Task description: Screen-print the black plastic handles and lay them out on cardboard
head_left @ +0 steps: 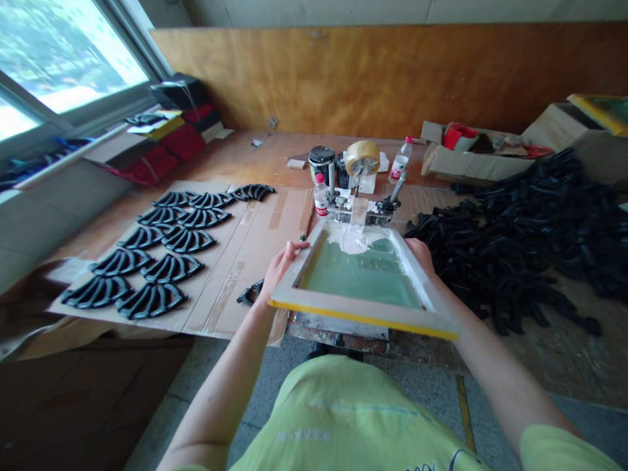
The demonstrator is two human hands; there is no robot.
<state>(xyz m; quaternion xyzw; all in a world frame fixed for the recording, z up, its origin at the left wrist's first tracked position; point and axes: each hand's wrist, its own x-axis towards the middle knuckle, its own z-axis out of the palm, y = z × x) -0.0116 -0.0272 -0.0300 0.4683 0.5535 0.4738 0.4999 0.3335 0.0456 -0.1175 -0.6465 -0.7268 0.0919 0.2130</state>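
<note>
A screen-printing frame with pale green mesh is tilted up in front of me, its near edge raised and yellow underneath. My left hand grips its left side, and my right hand holds the right side, partly hidden behind the frame. White ink is smeared across the far end of the mesh, where a pale scraper rests. Beyond it stands a metal clamp. Beside my left wrist lies a black curved slatted part, half covered by my arm.
Several black slatted pieces lie in rows on cardboard at left. A large heap of black parts covers the right. Behind the frame stand bottles, an ink tub and a tape roll. An open carton sits at back right.
</note>
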